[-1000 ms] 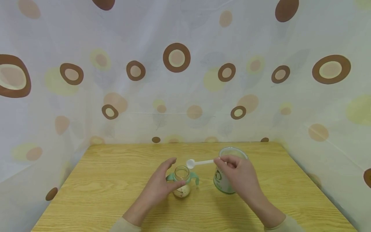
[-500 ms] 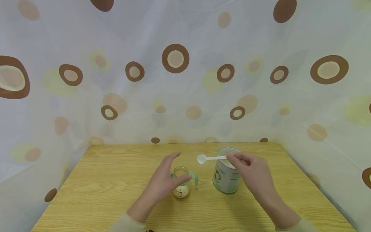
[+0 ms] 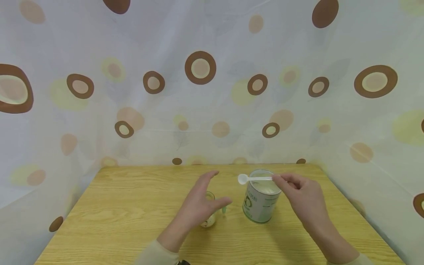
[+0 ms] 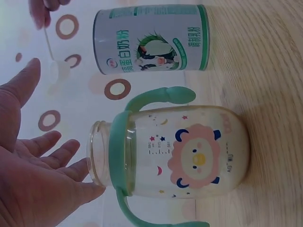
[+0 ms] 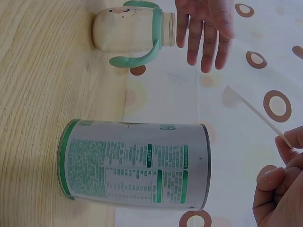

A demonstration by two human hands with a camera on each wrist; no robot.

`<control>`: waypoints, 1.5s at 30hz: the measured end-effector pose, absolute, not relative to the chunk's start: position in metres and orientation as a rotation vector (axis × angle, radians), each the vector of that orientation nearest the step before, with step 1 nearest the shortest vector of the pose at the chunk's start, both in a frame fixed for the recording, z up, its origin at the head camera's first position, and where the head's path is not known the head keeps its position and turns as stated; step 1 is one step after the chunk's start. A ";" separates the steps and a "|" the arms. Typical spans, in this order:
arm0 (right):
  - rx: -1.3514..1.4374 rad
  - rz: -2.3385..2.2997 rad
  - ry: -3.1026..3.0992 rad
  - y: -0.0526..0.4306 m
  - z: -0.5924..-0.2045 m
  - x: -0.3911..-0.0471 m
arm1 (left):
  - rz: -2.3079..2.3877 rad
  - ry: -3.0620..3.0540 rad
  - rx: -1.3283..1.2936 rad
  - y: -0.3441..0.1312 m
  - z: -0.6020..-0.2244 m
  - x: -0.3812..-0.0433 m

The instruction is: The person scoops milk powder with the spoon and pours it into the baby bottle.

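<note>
A white scoop (image 3: 243, 179) is pinched by its handle end in my right hand (image 3: 303, 195), level above the rim of the milk powder can (image 3: 260, 202). The can stands upright, its top uncovered and pale powder inside. Left of it, a clear baby bottle (image 4: 184, 153) with green handles and a lion print stands upright without a lid, pale contents at its bottom. My left hand (image 3: 200, 204) hovers over the bottle's mouth, fingers spread and holding nothing. In the head view that hand hides much of the bottle.
The can and bottle stand apart on a wood-grain table (image 3: 132, 206). A pale curtain (image 3: 218, 103) with brown ring patterns hangs behind the table and along both sides.
My right hand has moved right with the scoop, from beside the bottle's mouth to above the can. My left hand has risen off the bottle and shifted right over it.
</note>
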State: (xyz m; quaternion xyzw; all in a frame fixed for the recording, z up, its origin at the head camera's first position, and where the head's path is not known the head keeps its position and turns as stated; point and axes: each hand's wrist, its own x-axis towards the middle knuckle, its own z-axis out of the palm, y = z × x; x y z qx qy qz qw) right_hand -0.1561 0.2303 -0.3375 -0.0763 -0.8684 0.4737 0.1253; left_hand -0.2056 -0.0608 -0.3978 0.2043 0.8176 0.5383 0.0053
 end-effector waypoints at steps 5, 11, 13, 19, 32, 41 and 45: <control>-0.249 1.316 -2.548 0.237 -0.337 -0.154 | 1.682 2.541 0.651 -0.048 -0.395 -0.205; -0.257 1.292 -2.527 0.247 -0.336 -0.154 | 1.679 2.530 0.646 -0.033 -0.391 -0.205; -0.263 1.265 -2.531 0.250 -0.336 -0.153 | 1.683 2.518 0.645 -0.028 -0.389 -0.204; -0.272 1.206 -2.556 0.261 -0.335 -0.152 | 1.709 2.484 0.664 -0.009 -0.391 -0.204; -0.118 0.974 -2.536 0.274 -0.337 -0.153 | 1.700 2.537 0.777 0.020 -0.401 -0.204; -0.025 0.829 -2.511 0.276 -0.341 -0.154 | 1.787 2.477 0.730 0.036 -0.411 -0.209; 0.013 0.757 -2.497 0.278 -0.343 -0.154 | 1.791 2.477 0.692 0.041 -0.413 -0.210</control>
